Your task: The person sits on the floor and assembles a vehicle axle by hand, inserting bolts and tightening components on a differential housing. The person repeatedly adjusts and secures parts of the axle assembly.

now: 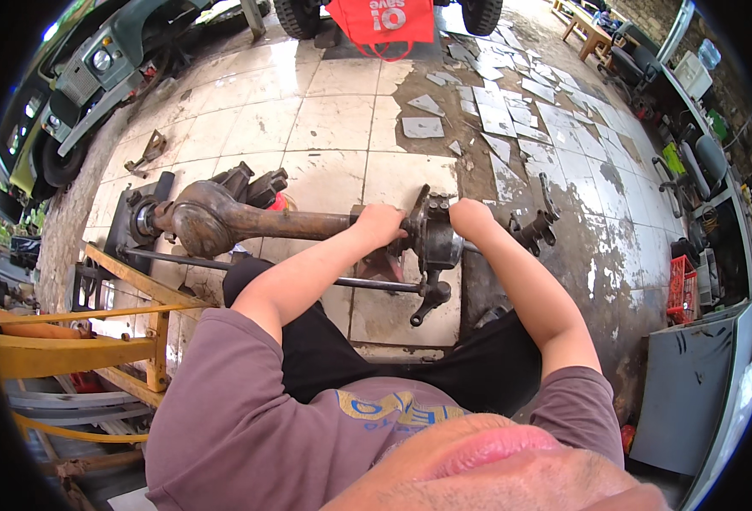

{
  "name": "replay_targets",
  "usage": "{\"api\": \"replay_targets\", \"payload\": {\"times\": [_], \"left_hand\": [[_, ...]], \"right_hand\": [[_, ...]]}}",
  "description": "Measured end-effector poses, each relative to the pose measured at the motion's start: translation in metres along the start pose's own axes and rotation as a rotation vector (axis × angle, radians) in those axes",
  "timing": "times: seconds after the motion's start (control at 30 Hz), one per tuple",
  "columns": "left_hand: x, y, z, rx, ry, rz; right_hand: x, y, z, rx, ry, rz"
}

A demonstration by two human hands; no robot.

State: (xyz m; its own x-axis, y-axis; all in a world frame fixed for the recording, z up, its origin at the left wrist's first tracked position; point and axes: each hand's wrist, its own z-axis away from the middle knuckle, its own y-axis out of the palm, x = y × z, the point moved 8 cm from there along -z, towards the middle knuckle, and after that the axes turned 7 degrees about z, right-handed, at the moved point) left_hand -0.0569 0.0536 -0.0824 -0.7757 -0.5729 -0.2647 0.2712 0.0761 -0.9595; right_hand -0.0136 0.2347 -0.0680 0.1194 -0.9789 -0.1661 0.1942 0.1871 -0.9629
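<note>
A rusty vehicle axle housing (pixel 295 225) lies across in front of me, with a round differential bulge at its left part. At its right end sits a dark greasy steering knuckle (pixel 441 243). My left hand (pixel 380 226) is closed over the tube's right end, just beside the knuckle. On the knuckle's other side my right hand (pixel 473 220) is curled closed against it; its fingertips are hidden, and what they grip cannot be made out. A long tie rod (pixel 350 281) runs along the near side to an arm below the knuckle.
Yellow metal frames (pixel 78 353) stand at my left. A forked metal part (pixel 148 153) lies on the tiles beyond the axle. Broken tiles (pixel 495 111) cover the floor ahead right. A red bag (pixel 384 21) hangs far ahead. A grey cabinet (pixel 687 392) and red crate (pixel 683 289) stand right.
</note>
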Motion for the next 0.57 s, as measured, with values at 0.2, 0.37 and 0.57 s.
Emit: {"api": "replay_targets", "payload": {"times": [0.2,0.37,0.57], "left_hand": [[0.001,0.001,0.002,-0.012,0.007,0.004],[-0.003,0.003,-0.002,0.003,0.003,-0.006],[0.005,0.005,-0.003,0.042,-0.014,-0.004]], "right_hand": [[-0.005,-0.004,0.008,0.034,0.057,-0.063],[-0.006,-0.002,0.002,0.024,0.049,-0.046],[0.003,-0.011,0.002,0.106,0.001,-0.028]]}}
